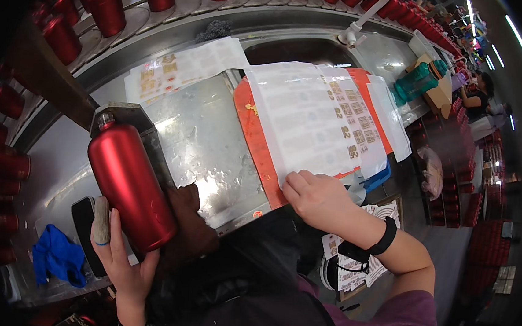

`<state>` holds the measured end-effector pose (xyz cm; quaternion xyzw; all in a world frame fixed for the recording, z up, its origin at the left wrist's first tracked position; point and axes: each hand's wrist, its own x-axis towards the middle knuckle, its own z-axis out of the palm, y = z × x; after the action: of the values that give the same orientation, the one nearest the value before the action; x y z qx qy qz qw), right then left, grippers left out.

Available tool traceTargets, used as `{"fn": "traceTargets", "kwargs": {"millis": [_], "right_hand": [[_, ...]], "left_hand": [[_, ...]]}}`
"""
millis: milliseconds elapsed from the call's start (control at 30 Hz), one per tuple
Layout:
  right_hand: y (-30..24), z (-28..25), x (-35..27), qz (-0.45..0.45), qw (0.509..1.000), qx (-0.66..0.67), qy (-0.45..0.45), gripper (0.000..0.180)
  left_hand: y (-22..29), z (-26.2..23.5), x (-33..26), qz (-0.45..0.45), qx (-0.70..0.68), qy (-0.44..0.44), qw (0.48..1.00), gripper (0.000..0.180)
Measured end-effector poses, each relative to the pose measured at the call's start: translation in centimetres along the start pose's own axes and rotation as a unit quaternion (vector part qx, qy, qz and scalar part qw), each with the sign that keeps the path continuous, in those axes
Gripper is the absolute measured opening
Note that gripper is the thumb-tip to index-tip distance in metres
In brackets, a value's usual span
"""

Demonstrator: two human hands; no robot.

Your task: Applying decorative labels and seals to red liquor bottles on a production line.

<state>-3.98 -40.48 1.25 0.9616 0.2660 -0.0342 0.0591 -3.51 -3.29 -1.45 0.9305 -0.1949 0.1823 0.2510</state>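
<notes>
Red bottle (129, 180) against left fingers (117, 239)

Metal counter (209, 125) gives passage; red bottle (131, 180) blocks left, printed sheets (289, 116) right.

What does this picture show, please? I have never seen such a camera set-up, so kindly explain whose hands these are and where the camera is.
There is no robot here: these are a person's own bare hands, seen from a wide camera on the head, looking down. That lens bends straight edges.

The left hand touches the lower end of a red bottle; one finger wears a grey cover. The right hand pinches the near edge of a white sheet with printing on it.

The sheet lies over an orange board on a metal table. A blue cloth lies at the left, and a green bottle is at the far right.
</notes>
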Motion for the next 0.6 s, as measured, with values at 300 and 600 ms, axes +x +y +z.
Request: {"fn": "traceTargets", "kwargs": {"millis": [300,600], "right_hand": [[11.4,-7.5,1.2,0.309,0.870,0.211,0.322,0.016],[20.7,-19.9,-14.2,0.374,0.729,0.139,0.556,0.022]], "left_hand": [[-0.1,0.1,-0.1,0.025,0.015,0.013,0.999,0.084],[0.1,0.1,0.0,0.016,0.000,0.005,1.000,0.082]]}}
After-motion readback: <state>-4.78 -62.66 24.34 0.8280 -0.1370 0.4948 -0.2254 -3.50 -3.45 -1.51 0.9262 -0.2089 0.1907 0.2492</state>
